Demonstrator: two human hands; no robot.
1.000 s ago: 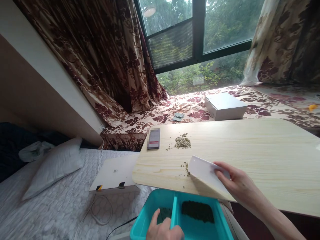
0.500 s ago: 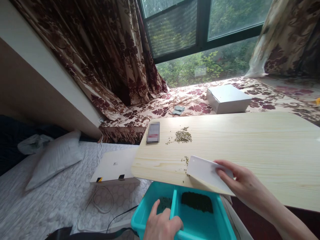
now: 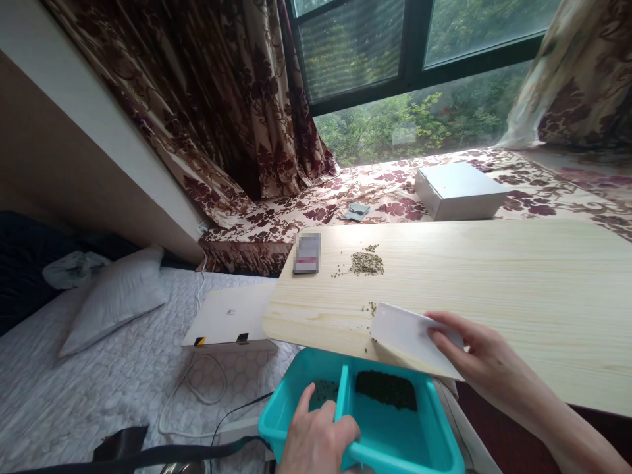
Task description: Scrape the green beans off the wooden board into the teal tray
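The white board (image 3: 402,329) lay in the grip of the right hand (image 3: 476,352), thumb on its upper face, with most of it reaching out to the left of the fingers. It slanted over the near edge of the worktop (image 3: 518,289), its far end just beside a few loose seeds (image 3: 372,308). A larger seed heap (image 3: 367,263) lay farther back on the wood, apart from the board, and a packet (image 3: 307,253) sat left of that heap, by the worktop's corner.

Below the near edge was a teal bin (image 3: 405,438) split by a divider (image 3: 344,385). The left hand (image 3: 318,431) was at the bin, index finger extended over the left compartment, where some seeds were scattered, and thumb over the other side; it perhaps held the divider, but its grip could not be made out. A dark pile (image 3: 386,390) filled the far end of the right compartment.

Beyond the worktop, a silvery box (image 3: 459,187) and a small cloth (image 3: 356,210) rested on the flowered window seat (image 3: 326,197).
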